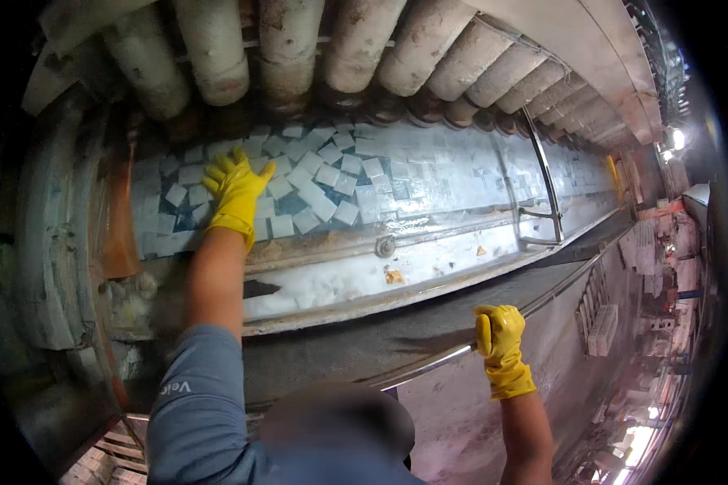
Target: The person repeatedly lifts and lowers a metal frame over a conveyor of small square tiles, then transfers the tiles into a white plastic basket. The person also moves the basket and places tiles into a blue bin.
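Note:
My left hand [236, 190], in a yellow rubber glove, reaches over a wet bed of pale square tiles [309, 179]. Its fingers are spread, and it appears to rest on the tiles with nothing gripped. Around it the tiles lie loose at mixed angles with dark gaps between them; farther right they look more closely packed. My right hand [503, 335], gloved the same way, is closed in a fist around a thin metal rail [437, 360] in front of the machine. The part of the rail under the glove is hidden.
Thick grey cylinders [287, 48] line up above the tile bed. A metal bracket [544, 174] crosses it at right. Along the near side runs a wet ledge [340, 293] with small orange-brown fragments. A rusty brown piece [121, 218] stands left; a slatted crate [600, 327] lies right.

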Motion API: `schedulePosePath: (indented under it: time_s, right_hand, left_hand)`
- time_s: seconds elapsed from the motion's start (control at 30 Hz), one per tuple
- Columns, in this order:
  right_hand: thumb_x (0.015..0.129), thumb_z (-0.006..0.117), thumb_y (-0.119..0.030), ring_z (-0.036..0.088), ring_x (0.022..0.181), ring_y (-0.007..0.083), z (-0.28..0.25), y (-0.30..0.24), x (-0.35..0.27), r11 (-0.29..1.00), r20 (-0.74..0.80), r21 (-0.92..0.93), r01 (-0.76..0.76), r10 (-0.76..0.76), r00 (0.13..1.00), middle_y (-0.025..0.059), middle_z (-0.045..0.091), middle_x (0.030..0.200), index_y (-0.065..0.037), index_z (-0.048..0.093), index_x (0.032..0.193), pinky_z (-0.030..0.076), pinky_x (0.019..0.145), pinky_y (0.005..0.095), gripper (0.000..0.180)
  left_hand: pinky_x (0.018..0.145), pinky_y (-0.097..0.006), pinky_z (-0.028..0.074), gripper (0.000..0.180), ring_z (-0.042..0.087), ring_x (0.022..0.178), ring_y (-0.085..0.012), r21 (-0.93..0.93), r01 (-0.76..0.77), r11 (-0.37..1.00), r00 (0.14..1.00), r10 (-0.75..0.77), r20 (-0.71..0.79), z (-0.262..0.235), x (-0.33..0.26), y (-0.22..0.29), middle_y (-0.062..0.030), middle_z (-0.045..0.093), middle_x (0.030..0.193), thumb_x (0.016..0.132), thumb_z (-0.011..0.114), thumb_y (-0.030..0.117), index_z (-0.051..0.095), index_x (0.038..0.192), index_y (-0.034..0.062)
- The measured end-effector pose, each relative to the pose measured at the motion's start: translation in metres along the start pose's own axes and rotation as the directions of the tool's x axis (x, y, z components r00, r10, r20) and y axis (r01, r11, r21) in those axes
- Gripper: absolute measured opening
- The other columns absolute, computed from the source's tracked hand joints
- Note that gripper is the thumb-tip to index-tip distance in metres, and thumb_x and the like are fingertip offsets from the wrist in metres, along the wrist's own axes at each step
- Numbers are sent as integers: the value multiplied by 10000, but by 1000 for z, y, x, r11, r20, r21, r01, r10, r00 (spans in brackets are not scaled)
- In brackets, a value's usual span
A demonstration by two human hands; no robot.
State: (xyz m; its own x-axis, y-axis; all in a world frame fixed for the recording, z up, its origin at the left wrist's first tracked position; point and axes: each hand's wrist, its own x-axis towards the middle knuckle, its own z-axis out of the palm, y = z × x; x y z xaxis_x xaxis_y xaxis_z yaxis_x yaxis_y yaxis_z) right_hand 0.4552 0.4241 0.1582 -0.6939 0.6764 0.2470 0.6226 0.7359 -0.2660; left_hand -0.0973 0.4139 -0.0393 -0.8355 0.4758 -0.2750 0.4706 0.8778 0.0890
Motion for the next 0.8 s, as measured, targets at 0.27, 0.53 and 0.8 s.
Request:
schedulePosePath:
  time_s: [0.27, 0.53, 0.8]
  right_hand:
    - [960, 653, -202, 668, 706, 362, -1, -10, -4, 1000, -15, 23, -12, 12, 1000, 129, 708, 771, -57, 765, 898, 519, 691, 441, 194]
    - [971, 665, -226, 672, 719, 365, 7, -9, -10, 1000, -101, 21, 20, -18, 995, 120, 704, 772, -83, 758, 882, 519, 676, 452, 192]
    - [1005, 641, -289, 683, 763, 393, 6, 1, -26, 1000, -109, -9, 14, -15, 994, 151, 713, 794, -85, 743, 853, 526, 692, 473, 274]
  left_hand:
    - [1272, -622, 160, 964, 266, 1576, -429, 60, -133, 989, 981, 140, -134, -13, -22, -163, -207, 362, 1678, 902, 641, 709, 356, 1657, 181]
    - [1285, -609, 168, 1026, 257, 1589, -437, -5, 441, 897, 870, -429, -243, 40, -44, -193, -231, 323, 1701, 911, 644, 714, 345, 1654, 72]
    - [1305, -557, 183, 1049, 237, 1606, -423, -261, 9, 965, 943, 79, 324, 18, -119, -137, -253, 273, 1722, 912, 658, 709, 350, 1650, 31]
